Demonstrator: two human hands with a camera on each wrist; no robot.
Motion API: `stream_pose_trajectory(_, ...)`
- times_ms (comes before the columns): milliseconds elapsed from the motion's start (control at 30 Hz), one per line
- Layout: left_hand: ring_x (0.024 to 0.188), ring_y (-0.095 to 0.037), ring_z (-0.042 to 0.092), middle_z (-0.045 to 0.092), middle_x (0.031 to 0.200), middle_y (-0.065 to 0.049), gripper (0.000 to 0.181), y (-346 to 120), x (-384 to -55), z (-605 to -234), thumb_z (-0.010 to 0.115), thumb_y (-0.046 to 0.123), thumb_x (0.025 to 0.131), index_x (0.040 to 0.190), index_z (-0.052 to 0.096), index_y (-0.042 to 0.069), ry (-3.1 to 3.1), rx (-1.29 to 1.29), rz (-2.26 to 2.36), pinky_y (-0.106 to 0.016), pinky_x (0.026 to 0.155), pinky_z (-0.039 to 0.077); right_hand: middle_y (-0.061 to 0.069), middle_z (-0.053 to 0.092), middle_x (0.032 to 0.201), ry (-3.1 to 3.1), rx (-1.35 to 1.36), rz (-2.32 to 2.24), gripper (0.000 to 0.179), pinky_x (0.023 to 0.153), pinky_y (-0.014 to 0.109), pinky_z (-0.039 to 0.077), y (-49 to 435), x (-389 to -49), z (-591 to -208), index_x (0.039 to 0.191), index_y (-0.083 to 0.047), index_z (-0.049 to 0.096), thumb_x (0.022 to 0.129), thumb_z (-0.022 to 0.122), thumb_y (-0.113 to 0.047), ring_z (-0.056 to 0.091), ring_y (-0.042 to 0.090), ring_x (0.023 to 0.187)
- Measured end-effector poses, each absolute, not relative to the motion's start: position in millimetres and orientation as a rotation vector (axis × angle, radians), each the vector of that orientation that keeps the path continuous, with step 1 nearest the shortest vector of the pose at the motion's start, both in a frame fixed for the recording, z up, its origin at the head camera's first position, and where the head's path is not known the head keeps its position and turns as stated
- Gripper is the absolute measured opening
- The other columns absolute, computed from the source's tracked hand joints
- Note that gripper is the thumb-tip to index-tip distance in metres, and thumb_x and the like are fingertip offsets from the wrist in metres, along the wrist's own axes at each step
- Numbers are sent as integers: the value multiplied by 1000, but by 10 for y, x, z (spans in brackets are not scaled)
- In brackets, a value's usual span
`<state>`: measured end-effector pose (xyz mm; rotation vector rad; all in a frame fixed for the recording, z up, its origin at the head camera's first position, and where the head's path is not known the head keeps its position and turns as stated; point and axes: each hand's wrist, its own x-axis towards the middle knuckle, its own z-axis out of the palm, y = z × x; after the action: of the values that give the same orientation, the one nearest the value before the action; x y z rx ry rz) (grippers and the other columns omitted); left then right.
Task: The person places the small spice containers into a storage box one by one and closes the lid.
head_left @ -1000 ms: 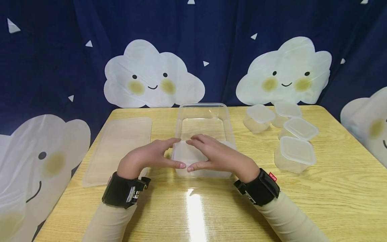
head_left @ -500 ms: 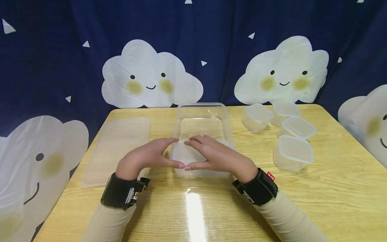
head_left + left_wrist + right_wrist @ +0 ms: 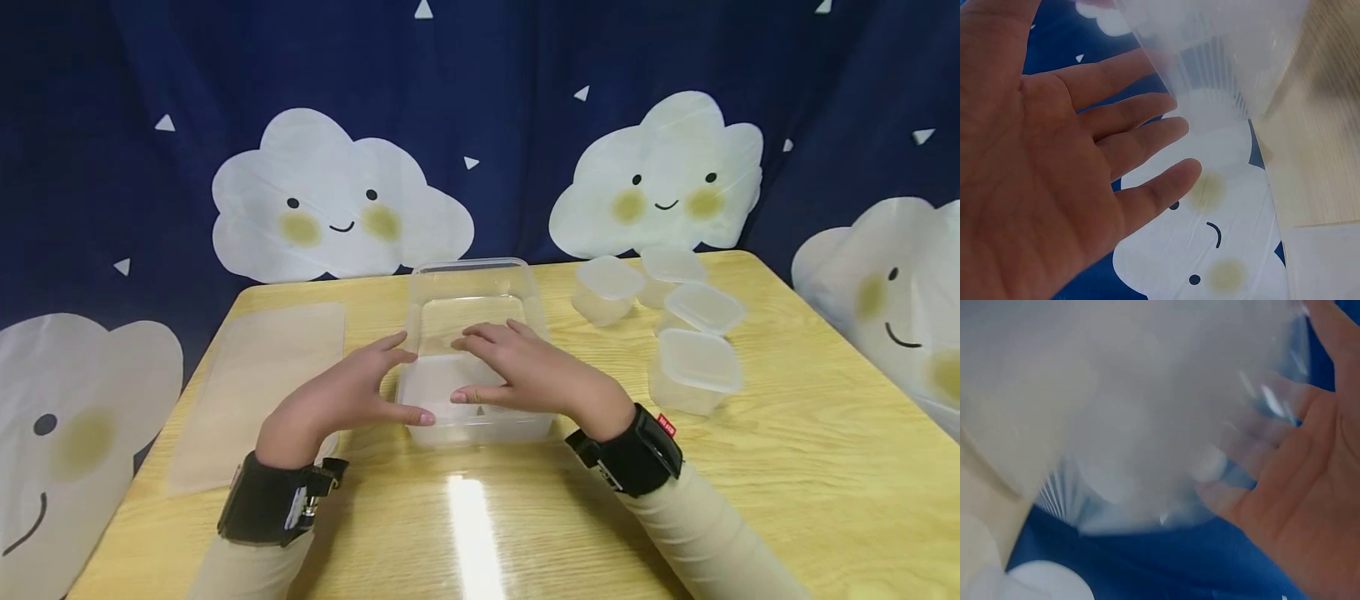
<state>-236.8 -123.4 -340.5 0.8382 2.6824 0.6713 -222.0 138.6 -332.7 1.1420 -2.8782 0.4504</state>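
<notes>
A large clear plastic container [image 3: 477, 310] stands mid-table, its lid off. In its near end sits a small box with a frosted white lid [image 3: 429, 385], partly covered by my right hand. My left hand [image 3: 352, 398] hovers at the container's left near corner, fingers and thumb spread, nothing in it. The left wrist view shows the palm [image 3: 1041, 162] beside the ribbed plastic corner [image 3: 1216, 69]. My right hand [image 3: 525, 371] is over the container's near right part, fingers loosely extended. In the right wrist view, some fingers [image 3: 1254, 437] show through clear plastic.
A large flat translucent lid [image 3: 258, 383] lies on the table at the left. Several small frosted boxes with lids, the nearest [image 3: 693, 375], are grouped at the right. A navy curtain with cloud prints [image 3: 337, 200] hangs behind the wooden table [image 3: 585, 500].
My hands have drawn apart; the thumbs, earlier tip to tip, now have a gap between them. The left hand has moved left off the small box. The head view has shifted to the right.
</notes>
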Motion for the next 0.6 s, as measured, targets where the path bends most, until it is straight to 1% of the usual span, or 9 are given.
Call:
stream_pose_trajectory(167,144,-48,35,31,160,-28,94,-1228,-2353,-3416,85,57,75,141,55,-3,2712,842,670,-60,113,34,15,55,143,-2859,976,430,64,116,57,30,1619,-2249,-3162,143,-4,55,97,66,-48,49,32,135)
stream_pose_trajectory(333,143,-50,34,32,159,-28,97,-1238,-2342,-3426,85,58,74,142,55,-3,2724,868,688,-61,113,34,20,56,139,-2843,791,404,62,109,58,37,1938,-2292,-2998,140,0,55,97,68,-42,52,39,130)
stream_pose_trajectory(433,144,-50,33,31,160,-28,97,-1235,-2341,-3431,85,59,74,142,55,-3,2721,882,699,-62,113,33,24,50,143,-2903,615,452,64,109,60,37,2200,-2281,-2884,143,3,51,98,67,-40,48,42,132)
stream_pose_trajectory(533,143,-50,34,31,160,-28,97,-1229,-2338,-3438,84,60,74,142,56,-3,2722,892,704,-61,112,34,32,39,148,-3020,390,523,72,110,61,35,2476,-2237,-2780,148,7,42,99,65,-41,41,47,135)
stream_pose_trajectory(600,143,-51,34,31,160,-29,96,-1223,-2339,-3443,84,59,74,141,56,-4,2719,895,710,-61,112,35,37,35,147,-3109,246,546,78,108,63,35,2658,-2202,-2736,149,10,36,99,64,-43,39,51,133)
